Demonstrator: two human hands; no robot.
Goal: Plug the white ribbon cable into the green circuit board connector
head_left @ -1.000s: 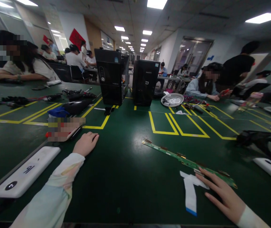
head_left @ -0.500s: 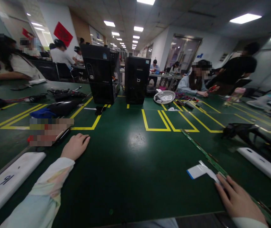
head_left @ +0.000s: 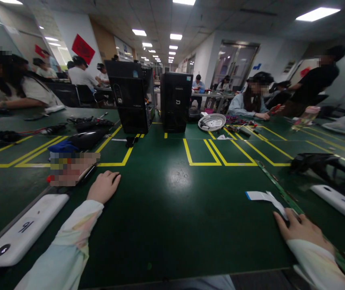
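My left hand (head_left: pixel 104 187) lies palm down on the green table (head_left: pixel 172 225), its fingers stretched out and nothing under them that I can see. At the right, my right hand (head_left: pixel 307 233) grips a long, narrow green circuit board (head_left: pixel 283 193) near its middle. From under those fingers a flat white ribbon cable (head_left: pixel 261 196) with a blue end sticks out to the left. My palm and sleeve cover part of the board, which slants towards the near right corner.
White casings lie at the left (head_left: pixel 24 229) and right (head_left: pixel 340 205), the left one labelled. A black plastic part (head_left: pixel 314 167) sits beyond the right one. Two black computer towers (head_left: pixel 177 102) and a white basket (head_left: pixel 211 122) stand farther back. Co-workers sit around.
My right hand has shifted the circuit board to the right across the table, and the ribbon cable has swung with it. My left hand stays put; the view has turned slightly.
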